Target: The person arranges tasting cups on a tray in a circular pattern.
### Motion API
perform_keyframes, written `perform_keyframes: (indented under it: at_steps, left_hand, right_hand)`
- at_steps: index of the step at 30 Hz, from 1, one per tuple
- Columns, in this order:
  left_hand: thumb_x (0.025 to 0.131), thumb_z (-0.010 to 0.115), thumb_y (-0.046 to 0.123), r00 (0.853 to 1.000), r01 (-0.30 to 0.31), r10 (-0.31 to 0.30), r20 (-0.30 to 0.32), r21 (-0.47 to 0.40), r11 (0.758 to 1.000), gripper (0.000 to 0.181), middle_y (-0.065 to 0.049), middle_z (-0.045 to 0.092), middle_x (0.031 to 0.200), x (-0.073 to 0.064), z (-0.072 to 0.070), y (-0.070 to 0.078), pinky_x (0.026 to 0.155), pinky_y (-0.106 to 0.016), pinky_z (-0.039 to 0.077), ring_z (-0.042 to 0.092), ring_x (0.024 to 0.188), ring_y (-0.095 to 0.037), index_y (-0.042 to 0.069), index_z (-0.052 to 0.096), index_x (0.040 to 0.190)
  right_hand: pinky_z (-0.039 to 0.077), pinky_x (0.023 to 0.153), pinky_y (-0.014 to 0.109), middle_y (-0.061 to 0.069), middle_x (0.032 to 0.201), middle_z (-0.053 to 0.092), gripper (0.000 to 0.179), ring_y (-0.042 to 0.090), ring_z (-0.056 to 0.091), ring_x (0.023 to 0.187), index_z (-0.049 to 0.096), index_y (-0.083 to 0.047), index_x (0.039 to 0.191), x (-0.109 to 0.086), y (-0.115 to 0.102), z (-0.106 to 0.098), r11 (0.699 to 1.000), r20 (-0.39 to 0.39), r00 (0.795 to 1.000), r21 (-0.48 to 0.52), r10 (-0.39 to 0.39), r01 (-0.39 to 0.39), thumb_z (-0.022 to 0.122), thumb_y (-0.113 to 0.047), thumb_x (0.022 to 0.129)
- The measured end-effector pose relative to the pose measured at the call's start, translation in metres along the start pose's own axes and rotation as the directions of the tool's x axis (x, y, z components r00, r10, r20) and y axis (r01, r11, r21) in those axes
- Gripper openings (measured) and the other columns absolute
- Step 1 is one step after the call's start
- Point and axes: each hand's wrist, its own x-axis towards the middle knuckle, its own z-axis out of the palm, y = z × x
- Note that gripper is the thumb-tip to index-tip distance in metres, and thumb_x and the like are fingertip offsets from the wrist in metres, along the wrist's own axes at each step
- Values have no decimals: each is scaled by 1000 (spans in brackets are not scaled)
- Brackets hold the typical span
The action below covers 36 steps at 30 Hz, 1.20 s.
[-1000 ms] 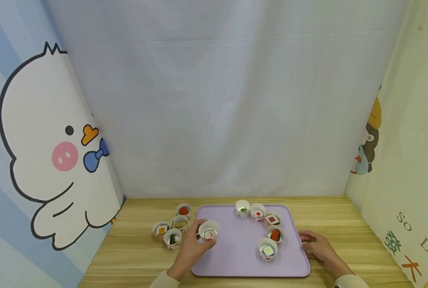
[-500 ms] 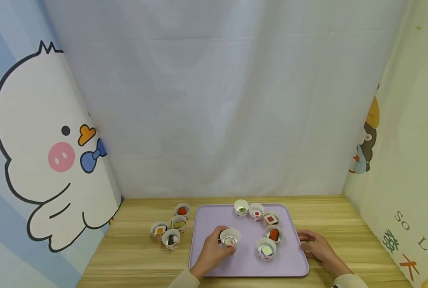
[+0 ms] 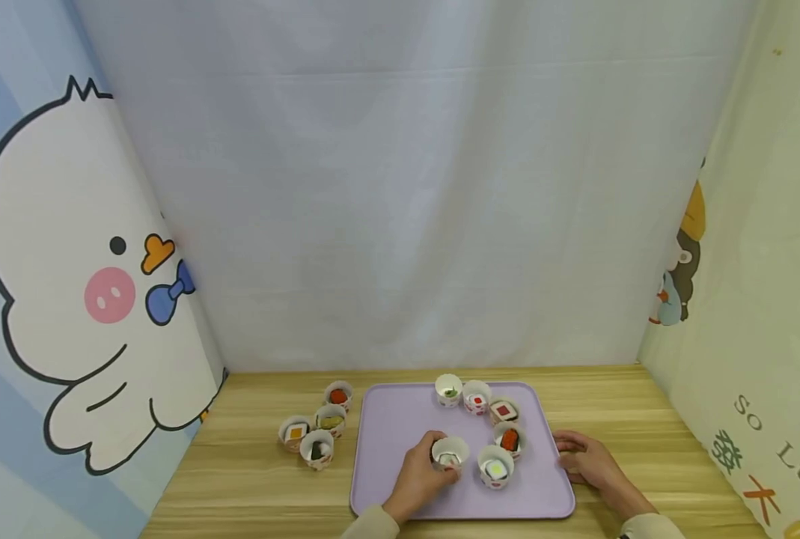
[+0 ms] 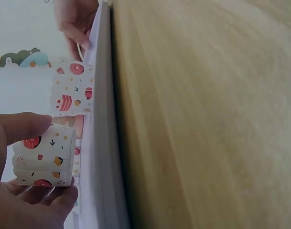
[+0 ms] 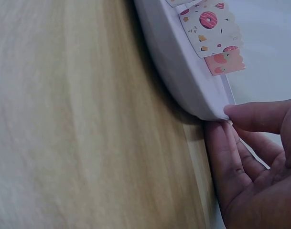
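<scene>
My left hand (image 3: 420,473) grips a white paper baking cup (image 3: 450,451) by its sides over the purple tray (image 3: 393,419). A pale piece of sushi lies in it. In the left wrist view this printed cup (image 4: 45,160) sits between thumb and fingers, close to the tray wall. Just right of it stands a cup with a yellow-centred sushi roll (image 3: 496,467). At the tray's right edge my right hand (image 3: 590,458) pinches the rim, thumb (image 5: 253,116) on top and fingers below, in the right wrist view.
On the tray, more cups curve back from the yellow-centred one: red-topped (image 3: 510,440), red-square (image 3: 504,411), red-dotted (image 3: 477,397) and green-filled (image 3: 449,391). Left of the tray, several filled cups (image 3: 316,450) cluster on the wooden table (image 3: 251,479). A grey curtain (image 3: 400,224) hangs behind.
My left hand has carried its cup rightward from the tray's left edge to beside the yellow-centred cup. The right hand stays at the tray's edge. The whole view has shifted slightly.
</scene>
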Motion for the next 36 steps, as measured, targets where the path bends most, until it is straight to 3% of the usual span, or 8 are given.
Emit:
perform_keyframes:
  at_steps: [14,26,30,36]
  left_hand:
    - [65,83,7,1000,18,-17,-10,66,998,52,-4,70,97,0,18,-4,74,-25,47,61,85,-11,8,59,112]
    - [66,82,5,1000,-23,21,23,92,995,59,-5,70,105,-4,19,-3,81,-29,50,64,93,-14,6,58,120]
    - [68,82,9,999,-11,8,34,99,995,64,-6,69,110,-7,17,-3,86,-31,50,64,98,-16,5,55,126]
    - [69,85,13,1000,-2,1,22,68,998,71,-12,57,126,-13,10,3,92,-39,51,58,112,-28,5,51,131]
  right_hand:
    - [57,69,34,7,105,66,61,14,63,84,47,11,136,-1,-2,0,1000,5,1000,11,-11,11,64,9,77]
    - [57,70,34,7,106,67,61,14,63,85,46,11,136,-2,-2,0,1000,3,1000,12,-6,6,63,9,78]
    - [57,70,34,6,104,67,61,14,63,85,46,12,136,-1,-1,1,1000,3,1000,23,-11,11,63,10,77]
    - [58,71,35,6,104,66,61,14,63,86,46,12,136,-1,1,1,1000,0,1000,24,-11,11,63,10,77]
